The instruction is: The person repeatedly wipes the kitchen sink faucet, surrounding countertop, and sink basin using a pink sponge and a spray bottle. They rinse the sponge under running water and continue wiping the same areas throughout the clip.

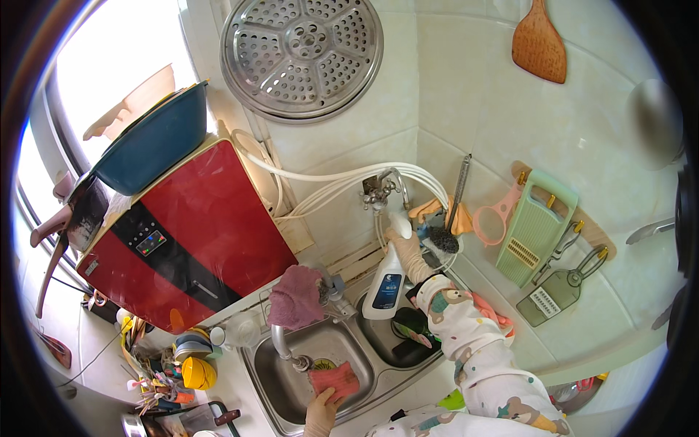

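Note:
My left hand (321, 413), in a thin pale glove, pinches the near edge of a red cleaning cloth (336, 381) over the left basin (289, 390) of the steel sink. The cloth lies close to the end of the metal faucet (284, 347). My right hand (407, 251), gloved too, is closed round the neck of a white spray bottle (385, 289) with a blue label. That bottle stands upright over the front of the right basin's back edge; whether it rests there I cannot tell. A purple cloth (296, 297) is draped over the faucet.
Dark items (409, 328) lie in the right basin. A wire scrubber with a handle (443, 239) sits in a holder behind my right wrist. Above the sink's left is a red appliance (218, 218). Utensils and a yellow cup (199, 373) crowd the left counter. Graters (538, 226) hang at right.

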`<state>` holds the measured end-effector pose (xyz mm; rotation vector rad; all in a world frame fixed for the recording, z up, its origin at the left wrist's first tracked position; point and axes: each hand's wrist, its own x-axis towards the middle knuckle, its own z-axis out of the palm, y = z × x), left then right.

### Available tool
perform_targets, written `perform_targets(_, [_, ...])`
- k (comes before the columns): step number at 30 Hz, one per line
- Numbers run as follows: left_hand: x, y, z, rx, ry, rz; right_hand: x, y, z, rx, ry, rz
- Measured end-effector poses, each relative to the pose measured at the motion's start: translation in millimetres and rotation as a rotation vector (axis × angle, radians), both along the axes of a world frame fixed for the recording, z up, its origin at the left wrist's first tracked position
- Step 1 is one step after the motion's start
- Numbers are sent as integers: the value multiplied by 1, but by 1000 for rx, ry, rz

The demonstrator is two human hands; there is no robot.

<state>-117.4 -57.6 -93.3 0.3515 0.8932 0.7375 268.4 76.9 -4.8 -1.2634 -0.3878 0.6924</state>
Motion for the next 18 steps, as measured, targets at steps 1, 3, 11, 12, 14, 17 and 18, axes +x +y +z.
perform_targets(1, [0, 0, 0, 8, 5, -4, -1, 0, -1, 3, -7, 7])
perform_targets(3, [0, 0, 1, 24, 15, -13, -2, 2, -2, -2, -22, 21])
perform_targets(11, [2, -1, 7, 47, 7, -39, 1, -3, 1, -41, -11, 3])
perform_targets(12, [2, -2, 7, 52, 7, -42, 2, -3, 2, -28, -6, 16])
perform_targets(14, [0, -2, 8, -44, 8, -36, 3, -2, 2, -87, 3, 16])
perform_targets(17, [-5, -1, 4, -102, -93, -28, 5, 1, 1, -60, -11, 10])
perform_targets(18, [-7, -2, 2, -110, -145, -24, 6, 1, 0, -57, -14, 15])
